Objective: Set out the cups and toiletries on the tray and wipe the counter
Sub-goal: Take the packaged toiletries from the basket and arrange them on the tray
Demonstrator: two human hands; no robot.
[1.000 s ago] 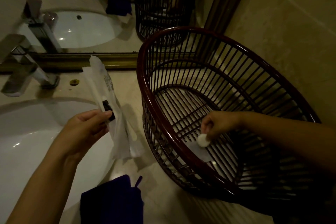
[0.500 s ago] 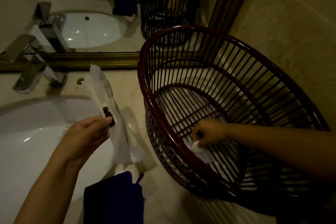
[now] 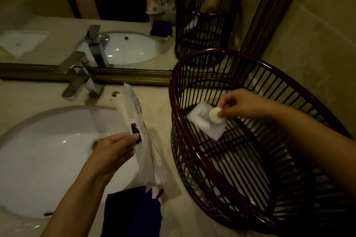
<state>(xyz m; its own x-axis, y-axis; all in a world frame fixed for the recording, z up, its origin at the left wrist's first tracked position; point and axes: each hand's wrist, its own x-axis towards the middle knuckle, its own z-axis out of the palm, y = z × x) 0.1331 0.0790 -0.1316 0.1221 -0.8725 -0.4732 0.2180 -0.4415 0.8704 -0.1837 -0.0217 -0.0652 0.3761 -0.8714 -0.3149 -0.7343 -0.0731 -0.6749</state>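
A dark red slatted basket [image 3: 173, 102] stands on the beige counter [image 3: 159, 106], to the right of the sink. My right hand [image 3: 240, 104] is raised inside it, fingers closed on a small round white soap [image 3: 215, 115] and a flat white packet [image 3: 204, 123] that hangs below it. Over the sink's right rim, my left hand [image 3: 115, 150] grips a bunch of white plastic-wrapped toiletry packets [image 3: 138, 131], one with a black label. A dark blue cloth [image 3: 133, 211] lies on the counter's near edge.
A white oval sink [image 3: 48, 150] fills the left, with a chrome faucet [image 3: 77, 77] behind it. A framed mirror [image 3: 115, 25] runs along the back. A tiled wall [image 3: 317, 44] closes the right side. A small dark speck [image 3: 115, 93] sits by the faucet.
My right hand has lifted the soap and white packet up from the basket floor toward the basket's far side. My left hand keeps its grip on the packets.
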